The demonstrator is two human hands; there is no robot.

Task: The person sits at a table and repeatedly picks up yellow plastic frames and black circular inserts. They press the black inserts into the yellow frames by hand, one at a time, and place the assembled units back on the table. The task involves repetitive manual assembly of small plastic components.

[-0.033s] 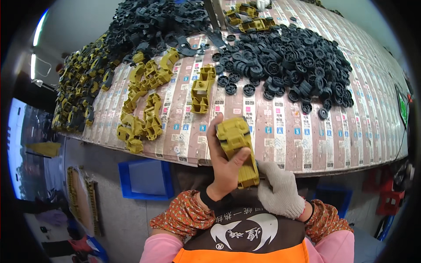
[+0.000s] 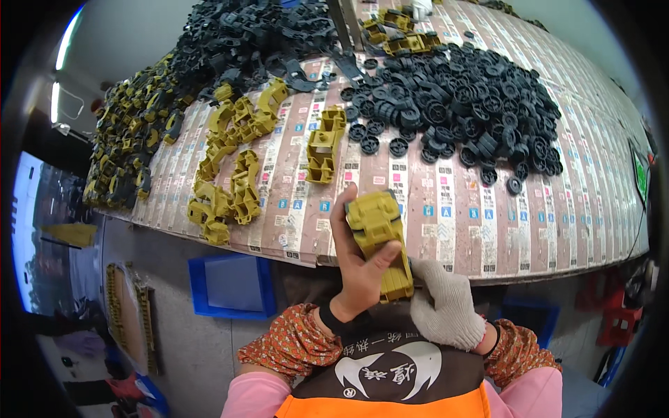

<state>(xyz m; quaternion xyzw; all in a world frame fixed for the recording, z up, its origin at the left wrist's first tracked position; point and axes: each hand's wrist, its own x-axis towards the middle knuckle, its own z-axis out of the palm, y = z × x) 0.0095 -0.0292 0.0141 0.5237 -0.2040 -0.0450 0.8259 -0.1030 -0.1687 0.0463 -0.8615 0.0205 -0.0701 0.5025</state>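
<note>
My bare left hand (image 2: 361,268) is wrapped round a yellow toy truck (image 2: 377,214), thumb across its top. The truck is tilted over the table's front edge, with dark parts showing at its sides. A whitish knit glove covers my right hand (image 2: 446,306), which is closed against the truck's lower right side. Its fingertips are partly hidden, and what they pinch cannot be made out. Beyond the hands, one yellow truck body (image 2: 323,146) lies alone on the table. Several more yellow truck bodies (image 2: 244,188) lie to its left.
Black wheels (image 2: 460,104) are heaped at the back right of the table (image 2: 446,230). Dark plastic parts (image 2: 251,35) form a pile at the back left, beside yellow-and-black pieces (image 2: 129,132). A metal post (image 2: 345,24) stands behind. Below is a blue bin (image 2: 233,285).
The view has shifted slightly, so the table and its piles sit a little lower and further right. Both hands keep nearly the same hold at the truck.
</note>
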